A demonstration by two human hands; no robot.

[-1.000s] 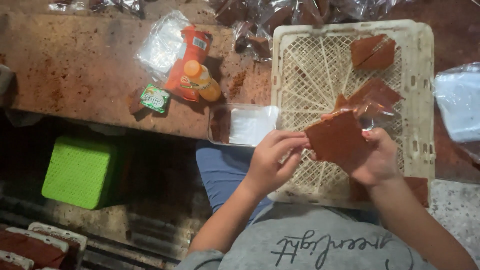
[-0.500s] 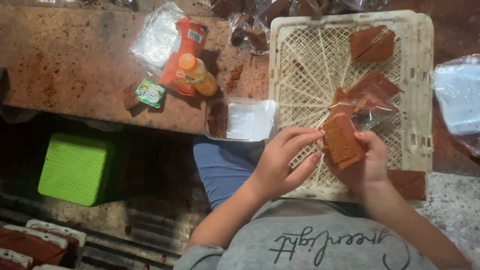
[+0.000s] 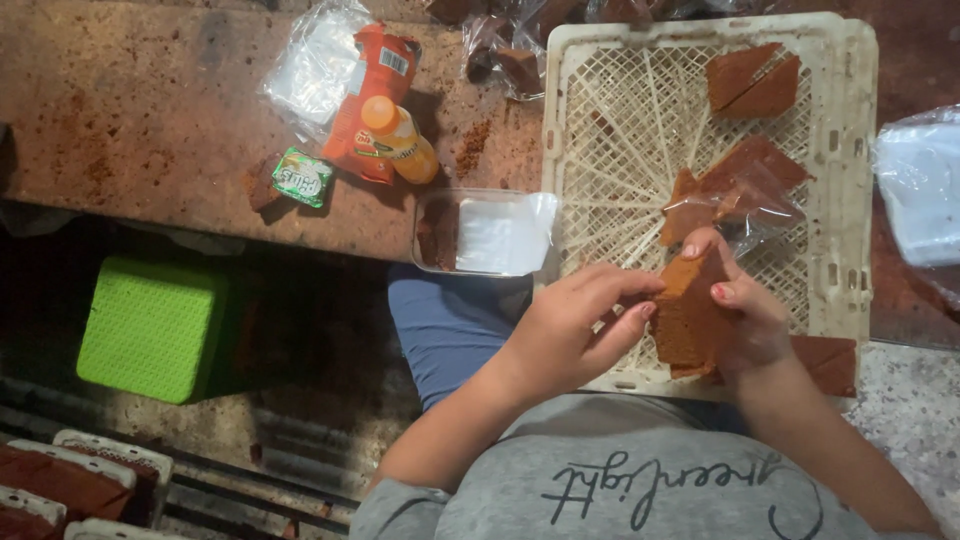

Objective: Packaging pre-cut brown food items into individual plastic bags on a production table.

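Starting at the left, a green stool (image 3: 150,325) stands on the floor below the table edge, where an orange bottle (image 3: 398,137) lies on an orange packet. At centre, the left hand (image 3: 565,330) pinches the edge of a brown slab (image 3: 690,315), apparently cake. The right hand (image 3: 745,315) clasps its far side above the white lattice crate (image 3: 850,150).

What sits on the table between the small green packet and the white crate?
In the head view, between the green packet and white crate lie an orange bottle and a clear plastic tray.
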